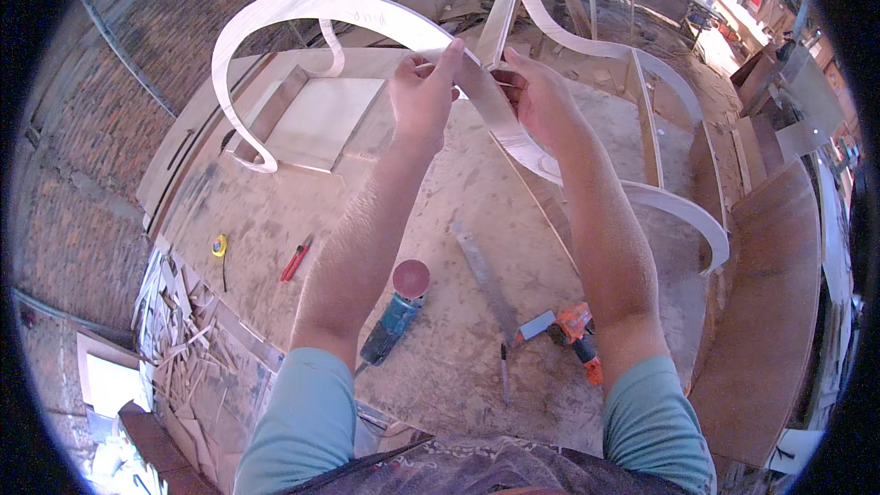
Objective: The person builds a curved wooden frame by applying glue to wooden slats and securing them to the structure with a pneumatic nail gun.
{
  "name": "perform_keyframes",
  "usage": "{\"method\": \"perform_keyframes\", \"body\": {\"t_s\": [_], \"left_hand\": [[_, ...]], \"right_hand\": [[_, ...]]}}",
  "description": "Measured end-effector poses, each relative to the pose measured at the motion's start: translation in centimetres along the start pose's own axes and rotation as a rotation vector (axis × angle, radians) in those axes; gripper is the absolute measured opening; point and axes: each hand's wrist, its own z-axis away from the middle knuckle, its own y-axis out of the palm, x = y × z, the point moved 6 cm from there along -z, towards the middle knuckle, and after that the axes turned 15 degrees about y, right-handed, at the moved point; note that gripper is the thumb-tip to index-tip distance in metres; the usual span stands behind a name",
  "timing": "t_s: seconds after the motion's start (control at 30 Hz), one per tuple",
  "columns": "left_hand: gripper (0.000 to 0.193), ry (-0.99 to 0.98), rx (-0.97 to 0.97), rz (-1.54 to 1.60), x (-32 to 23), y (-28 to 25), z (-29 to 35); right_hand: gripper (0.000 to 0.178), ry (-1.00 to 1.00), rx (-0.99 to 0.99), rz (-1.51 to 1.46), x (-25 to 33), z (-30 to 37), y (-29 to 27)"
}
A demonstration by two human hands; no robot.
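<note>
Apparently, the left hand (422, 96) and right hand (541, 101) have fingers curled at the edges of a curved board (302, 9); whether they clamp it, I cannot tell. It stands over the table (431, 211), seemingly joined by a crosspiece (502, 18) to a matching back curve (587, 43); the gap between remains uncovered. Faint writing on the board is unreadable.

Pale curved strip (498, 116), orange-and-black drill (576, 321)

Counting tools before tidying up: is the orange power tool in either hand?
No, the orange power tool lies on the worktable, while the left hand and right hand are up at the curved wooden strip.
</note>
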Motion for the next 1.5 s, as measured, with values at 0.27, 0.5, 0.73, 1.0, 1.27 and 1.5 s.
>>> {"method": "perform_keyframes", "body": {"t_s": [0.27,0.5,0.73,1.0,1.27,1.5], "left_hand": [[0.046,0.036,0.032,-0.047,-0.3,1.0,-0.4],[0.041,0.103,-0.049,-0.006,-0.1,1.1,-1.0],[0.041,0.135,0.029,-0.052,-0.5,1.5,-1.0],[0.041,0.026,0.050,-0.281,-1.3,1.9,-0.6],[0.040,0.018,0.102,-0.318,-1.3,2.3,-1.2],[0.036,0.040,0.043,-0.401,-1.6,2.0,-1.3]], "right_hand": [[0.040,0.014,0.180,-0.007,0.0,-1.3,0.4],[0.037,-0.014,0.136,-0.031,-0.3,-2.9,-0.1],[0.035,0.024,0.122,0.001,-0.2,-2.4,0.3],[0.035,0.025,0.079,0.019,0.0,-2.1,0.4],[0.040,0.029,0.055,0.045,0.3,-1.7,0.4],[0.041,-0.142,-0.028,0.104,0.5,0.0,0.6]]}}
